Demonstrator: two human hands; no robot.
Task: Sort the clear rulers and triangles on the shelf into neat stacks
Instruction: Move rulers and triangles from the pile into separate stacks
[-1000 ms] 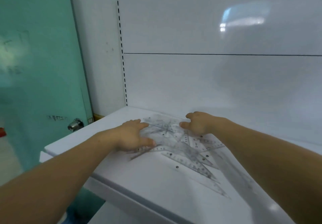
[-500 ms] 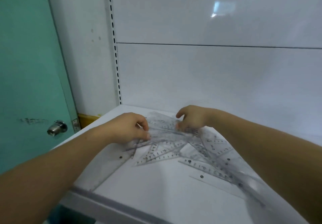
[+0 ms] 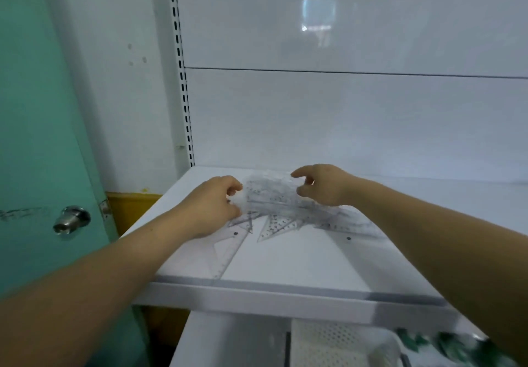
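Note:
A loose pile of clear rulers and triangles [image 3: 274, 201] lies on the white shelf [image 3: 300, 261], fanned out in several directions. My left hand [image 3: 214, 206] grips the pile's left edge with curled fingers. My right hand [image 3: 323, 185] pinches the pile's far right part, its thumb and fingers curled round the clear plastic. One clear triangle [image 3: 275, 225] points toward me below the hands. A long clear ruler [image 3: 230, 252] runs from under my left hand toward the shelf's front edge. Another ruler [image 3: 350, 231] stretches out to the right.
The shelf's white back panel [image 3: 343, 124] rises just behind the pile, with a slotted upright [image 3: 184, 95] at its left. A teal door with a metal knob [image 3: 71, 219] stands to the left. A lower shelf holds a white perforated item [image 3: 328, 344].
Both hands went from pressing on the pile to curling round its sheets. The pile is drawn closer together between them, and the view has shifted back and to the right.

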